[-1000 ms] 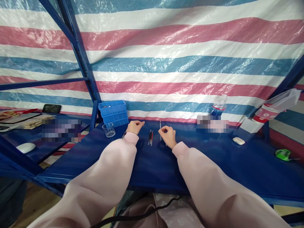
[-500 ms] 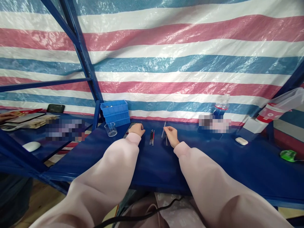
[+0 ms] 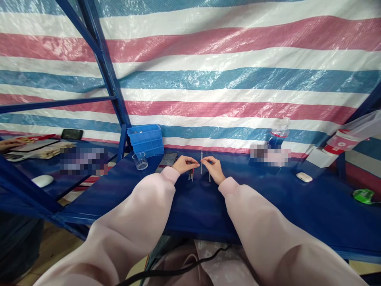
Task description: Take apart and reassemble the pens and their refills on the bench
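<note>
My right hand (image 3: 213, 167) pinches a thin, pale, translucent pen refill (image 3: 201, 165) upright, its narrow tip pointing up. Just left of it, my left hand (image 3: 185, 164) has thumb and fingers pinched together, pointing at the refill with a small gap. Whatever lies between those fingertips is too small to make out. Below my left hand, several slim pen refills (image 3: 191, 176), black and red, lie side by side on the blue table (image 3: 202, 210), partly covered by the hand. Another thin refill (image 3: 209, 177) lies under my right hand, half hidden.
Left of my hands are a phone (image 3: 168, 160), a clear plastic cup (image 3: 139, 161) and blue stacked bins (image 3: 145, 141). To the right stand a bottle (image 3: 278, 135), a white box (image 3: 321, 157), a white earphone case (image 3: 304, 177) and a green wrapper (image 3: 363, 196). Another person's hand (image 3: 10, 145) shows far left.
My left hand has moved right from over the phone to beside the refill, uncovering the phone. The refill in my right hand has shifted slightly left and stands straighter.
</note>
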The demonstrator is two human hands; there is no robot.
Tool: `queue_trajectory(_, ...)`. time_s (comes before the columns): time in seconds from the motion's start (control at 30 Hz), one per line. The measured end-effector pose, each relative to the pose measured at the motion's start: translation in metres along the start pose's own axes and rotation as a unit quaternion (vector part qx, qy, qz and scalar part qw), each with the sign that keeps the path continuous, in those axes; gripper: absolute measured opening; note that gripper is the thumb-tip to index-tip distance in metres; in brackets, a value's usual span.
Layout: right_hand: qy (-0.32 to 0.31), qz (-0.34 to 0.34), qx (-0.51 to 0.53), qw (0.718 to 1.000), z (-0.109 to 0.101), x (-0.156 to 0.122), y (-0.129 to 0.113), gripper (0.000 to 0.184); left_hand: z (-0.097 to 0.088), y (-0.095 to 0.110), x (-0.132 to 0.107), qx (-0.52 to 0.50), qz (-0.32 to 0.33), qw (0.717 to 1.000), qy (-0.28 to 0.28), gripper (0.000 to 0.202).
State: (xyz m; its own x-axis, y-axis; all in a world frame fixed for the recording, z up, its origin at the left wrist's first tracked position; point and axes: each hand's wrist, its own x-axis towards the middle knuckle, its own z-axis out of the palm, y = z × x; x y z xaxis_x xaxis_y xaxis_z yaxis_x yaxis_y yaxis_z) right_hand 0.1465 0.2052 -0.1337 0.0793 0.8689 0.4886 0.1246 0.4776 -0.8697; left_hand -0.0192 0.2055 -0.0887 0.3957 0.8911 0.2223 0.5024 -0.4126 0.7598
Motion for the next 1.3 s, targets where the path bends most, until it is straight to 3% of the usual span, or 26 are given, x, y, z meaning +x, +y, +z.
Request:
queue_trajectory(0.4, -0.033, -0.020, -0.017, 0.999, 0.005, -0.003, -0.009, 0.022, 0.003, 0.000, 0.000, -0.117, -0.037, 0.992, -0.014, 0.034)
queue_trajectory(0.53, -0.045, -0.017, -0.025, 0.998, 0.006, -0.002, -0.009, 0.024, 0.002, 0.005, -0.002, -0.087, -0.091, 0.992, -0.019, 0.034)
queue_trajectory(0.63, -0.054, 0.003, -0.114, 0.992, 0.002, -0.001, -0.010, 0.025, 0.001, 0.004, -0.001, -0.037, -0.118, 0.992, 0.020, 0.026)
queue_trajectory(0.77, -0.061, 0.060, -0.343, 0.935, -0.007, -0.001, -0.015, 0.025, -0.005, -0.005, 0.003, 0.139, -0.146, 0.970, 0.137, 0.015)
queue_trajectory(0.83, -0.074, 0.079, -0.425, 0.899, -0.012, -0.001, -0.019, 0.026, -0.008, -0.007, 0.003, 0.203, -0.163, 0.954, 0.150, 0.016)
queue_trajectory(1.03, -0.138, 0.141, -0.520, 0.831, -0.016, -0.002, -0.026, 0.032, -0.006, -0.002, -0.001, 0.247, -0.189, 0.948, 0.069, 0.020)
queue_trajectory(1.3, -0.167, 0.147, -0.538, 0.813, -0.015, -0.003, -0.028, 0.029, -0.002, -0.002, -0.003, 0.262, -0.204, 0.943, 0.006, 0.016)
